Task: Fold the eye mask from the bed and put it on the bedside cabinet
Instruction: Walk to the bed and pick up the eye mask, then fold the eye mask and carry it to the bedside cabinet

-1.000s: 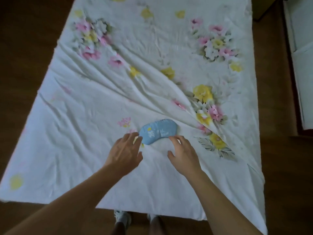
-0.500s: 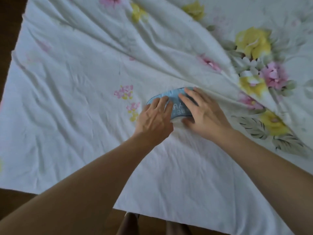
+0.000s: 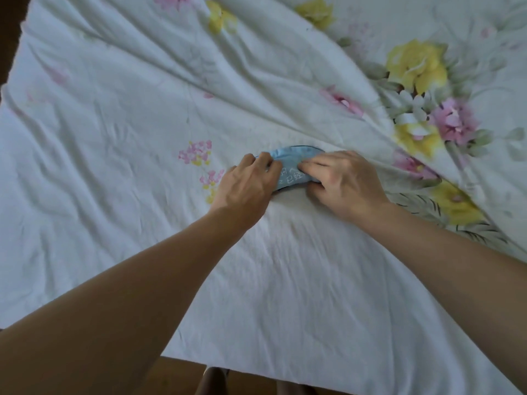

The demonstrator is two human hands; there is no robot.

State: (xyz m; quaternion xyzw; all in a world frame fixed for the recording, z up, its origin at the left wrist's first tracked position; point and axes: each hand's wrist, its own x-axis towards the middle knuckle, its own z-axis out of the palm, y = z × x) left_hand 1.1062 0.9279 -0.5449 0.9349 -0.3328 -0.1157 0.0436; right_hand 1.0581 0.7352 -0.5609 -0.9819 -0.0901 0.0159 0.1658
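Both hands have closed in on the eye mask (image 3: pixel 291 169) since a moment ago, when they only hovered short of it; now the fold looks under way. Each grip is clamped on an end: left hand (image 3: pixel 248 186) pinching the left edge, right hand (image 3: pixel 346 182) curling the right end inward. Its blue middle shows between them, lying on the flowered bed sheet (image 3: pixel 114 138) near the bed's front edge. No bedside cabinet is in sight yet

Dim, soft daylight w/ bluish cast; faint shadows in bed sheet (image 3: pixel 114 155) creases; wide-angle bending at edges, slight blur.
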